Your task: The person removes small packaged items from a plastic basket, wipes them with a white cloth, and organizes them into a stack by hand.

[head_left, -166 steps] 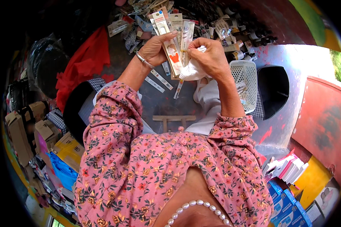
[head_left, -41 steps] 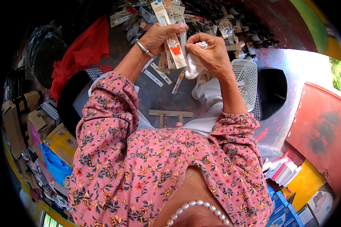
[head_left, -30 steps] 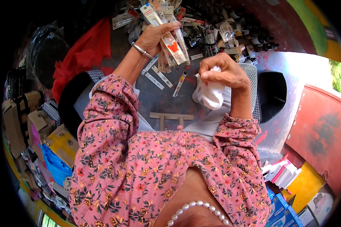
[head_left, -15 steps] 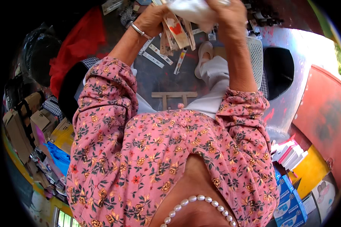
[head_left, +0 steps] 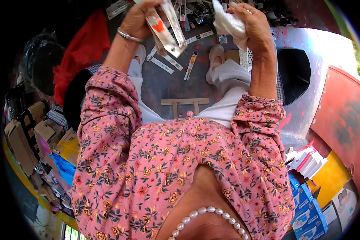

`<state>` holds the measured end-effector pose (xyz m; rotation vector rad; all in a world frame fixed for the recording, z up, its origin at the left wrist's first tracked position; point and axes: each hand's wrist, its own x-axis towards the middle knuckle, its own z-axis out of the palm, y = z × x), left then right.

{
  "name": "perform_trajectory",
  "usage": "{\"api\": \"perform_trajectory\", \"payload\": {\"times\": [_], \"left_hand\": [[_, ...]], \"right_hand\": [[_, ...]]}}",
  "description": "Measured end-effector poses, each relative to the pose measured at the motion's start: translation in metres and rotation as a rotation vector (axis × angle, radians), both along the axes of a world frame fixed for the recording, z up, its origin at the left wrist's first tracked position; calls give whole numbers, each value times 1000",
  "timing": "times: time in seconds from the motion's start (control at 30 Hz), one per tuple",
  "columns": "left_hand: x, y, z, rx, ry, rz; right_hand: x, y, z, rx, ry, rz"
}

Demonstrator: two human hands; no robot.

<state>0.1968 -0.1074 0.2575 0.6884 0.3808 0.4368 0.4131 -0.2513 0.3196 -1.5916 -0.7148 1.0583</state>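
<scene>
At the upper left, my left hand (head_left: 139, 23) is closed around a bundle of long flat strips (head_left: 164, 34). They are off-white, with a red mark on the front one, and their lower ends fan apart slightly. Up on the right, my right hand (head_left: 258, 30) grips a crumpled white cloth (head_left: 232, 26), whose loose end hangs over the fingers. A clear gap separates the cloth from the strips. Below the strips, several thin narrow packets (head_left: 191, 66) lie scattered on the dark surface. The far ends of what I hold are partly cut off by the upper edge.
A T-shaped wooden piece (head_left: 185, 102) lies between my legs. Red fabric (head_left: 84, 52) hangs at the left, above cardboard boxes (head_left: 22, 140). On the right are a dark opening (head_left: 294, 76), a red panel (head_left: 340, 124) and blue boxes (head_left: 308, 212). Small dark items crowd the far edge.
My hands have drawn apart. The left moved left with the strips, and the right moved right and slightly down with the cloth, which has come away from the strips.
</scene>
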Motion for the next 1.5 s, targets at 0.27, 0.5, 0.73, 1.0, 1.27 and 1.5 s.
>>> {"api": "perform_trajectory", "payload": {"times": [0.27,0.5,0.73,1.0,1.27,1.5], "left_hand": [[22,-20,11,33,-26,-105],[19,-19,4,-87,23,-42],[20,-24,12,-42,113,-21],[26,-32,17,-58,88,-67],[19,-35,23,41,99,-126],[18,-32,21,14,74,-40]], "right_hand": [[-49,16,-15,-161,13,482],[-57,14,15,-61,24,273],[-50,15,8,-24,-346,373],[-60,26,24,590,-843,-26],[12,24,0,207,-850,-406],[-15,16,9,-100,36,84]]}}
